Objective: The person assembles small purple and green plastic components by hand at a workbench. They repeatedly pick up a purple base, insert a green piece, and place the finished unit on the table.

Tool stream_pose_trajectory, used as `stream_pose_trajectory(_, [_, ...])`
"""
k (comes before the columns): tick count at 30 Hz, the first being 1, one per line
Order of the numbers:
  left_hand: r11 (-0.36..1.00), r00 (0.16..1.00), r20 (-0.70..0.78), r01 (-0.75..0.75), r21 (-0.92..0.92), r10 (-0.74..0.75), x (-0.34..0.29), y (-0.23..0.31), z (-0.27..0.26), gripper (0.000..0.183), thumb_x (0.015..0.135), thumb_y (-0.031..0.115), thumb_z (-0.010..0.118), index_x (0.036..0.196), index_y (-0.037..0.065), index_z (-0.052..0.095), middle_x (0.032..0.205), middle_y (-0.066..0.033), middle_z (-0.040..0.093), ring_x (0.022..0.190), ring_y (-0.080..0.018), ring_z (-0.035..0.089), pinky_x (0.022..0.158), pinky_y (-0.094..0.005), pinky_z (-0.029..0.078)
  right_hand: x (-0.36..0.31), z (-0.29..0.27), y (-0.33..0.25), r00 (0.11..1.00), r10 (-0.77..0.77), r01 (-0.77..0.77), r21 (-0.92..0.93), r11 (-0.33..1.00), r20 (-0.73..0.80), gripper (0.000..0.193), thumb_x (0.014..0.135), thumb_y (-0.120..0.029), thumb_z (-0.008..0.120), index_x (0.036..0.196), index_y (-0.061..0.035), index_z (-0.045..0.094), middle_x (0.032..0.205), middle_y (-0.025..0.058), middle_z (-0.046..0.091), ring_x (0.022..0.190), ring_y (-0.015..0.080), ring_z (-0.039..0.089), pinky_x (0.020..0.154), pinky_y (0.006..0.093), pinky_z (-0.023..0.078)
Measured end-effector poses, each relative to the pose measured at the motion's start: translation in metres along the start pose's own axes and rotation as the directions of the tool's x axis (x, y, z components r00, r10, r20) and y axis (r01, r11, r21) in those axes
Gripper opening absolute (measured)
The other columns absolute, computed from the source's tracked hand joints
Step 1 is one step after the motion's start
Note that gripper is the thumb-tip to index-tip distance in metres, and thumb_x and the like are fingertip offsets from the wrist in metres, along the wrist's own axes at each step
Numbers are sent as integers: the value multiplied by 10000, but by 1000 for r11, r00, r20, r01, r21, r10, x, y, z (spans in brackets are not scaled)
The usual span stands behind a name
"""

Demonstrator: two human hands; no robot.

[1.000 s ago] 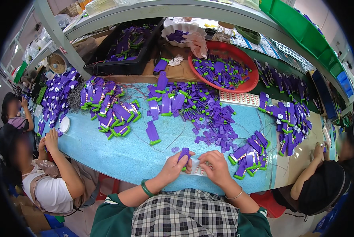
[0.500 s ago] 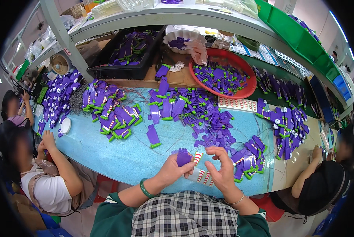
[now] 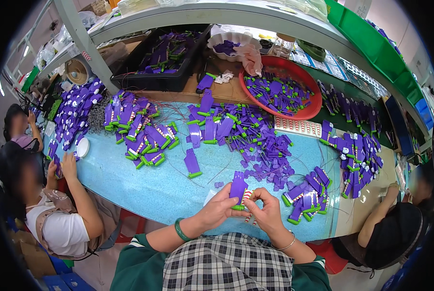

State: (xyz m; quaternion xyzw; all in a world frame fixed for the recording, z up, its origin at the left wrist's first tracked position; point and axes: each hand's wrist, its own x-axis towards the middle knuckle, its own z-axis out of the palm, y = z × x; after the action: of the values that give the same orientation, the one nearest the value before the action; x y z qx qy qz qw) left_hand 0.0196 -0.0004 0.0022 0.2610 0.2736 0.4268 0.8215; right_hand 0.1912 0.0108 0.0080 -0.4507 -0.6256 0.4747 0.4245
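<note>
My left hand holds a flat purple plastic piece with a green end upright over the near edge of the table. Close against it, my right hand pinches thumb and forefinger at a red-and-white striped sticker lying by the purple piece. Whether the sticker is fully stuck down I cannot tell. Partly hidden beneath my hands is a pale sheet with more striped stickers. To the right of my right hand lies a pile of purple pieces with green ends and striped stickers.
Purple pieces heap up across the blue tabletop. Behind them stand a red basin and a black tray; a striped sticker strip lies by the basin. A shelf spans above. Co-workers sit left and right.
The right hand has moved in from beside the left hand and closed at the striped sticker. The purple piece has shifted slightly right, and its green end now shows.
</note>
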Motion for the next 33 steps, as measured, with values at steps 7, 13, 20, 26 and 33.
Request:
stream_pose_trajectory(7, [999,1000,17,-14,-30,15,-1,-2,3,401,954,65,390,1344,82,301,1248,-99,482,1144,-211,520,926,-445,499,-2,0,7,1000,-12,11,-19,1000,-19,120,765,-51,702,773,-18,587,742,65,574,688,147,548,643,276,445])
stream_pose_trajectory(13, [1000,1000,21,-23,-17,23,-1,-5,2,437,923,25,393,1346,82,302,1211,-95,499,1138,-232,530,952,-490,481,-3,0,7,1000,-13,13,-19,1000,-29,124,759,-49,705,755,-19,584,734,62,574,684,149,553,638,276,443])
stream_pose_trajectory(20, [944,998,-23,-53,326,64,0,-5,7,375,918,-1,459,1277,40,358,1153,-89,508,1093,-203,549,885,-401,542,-6,1,12,999,-28,26,-32,999,-45,145,752,-74,716,721,-27,582,701,64,576,654,162,536,604,293,419])
stream_pose_trajectory(26, [944,996,68,-80,321,62,-1,-11,4,297,946,77,498,1224,14,414,1131,-78,517,1046,-175,563,826,-357,558,-3,-5,4,942,-328,298,-280,912,-66,157,735,-82,714,689,-36,572,698,94,584,629,204,520,581,318,404])
stream_pose_trajectory(33, [893,971,143,-231,386,190,-4,-12,8,265,988,256,423,1131,40,478,973,-64,560,829,-144,597,635,-320,519,-1,-3,-1,966,-258,246,-230,942,-25,317,683,-217,765,864,-27,587,863,119,607,771,262,579,663,354,459])
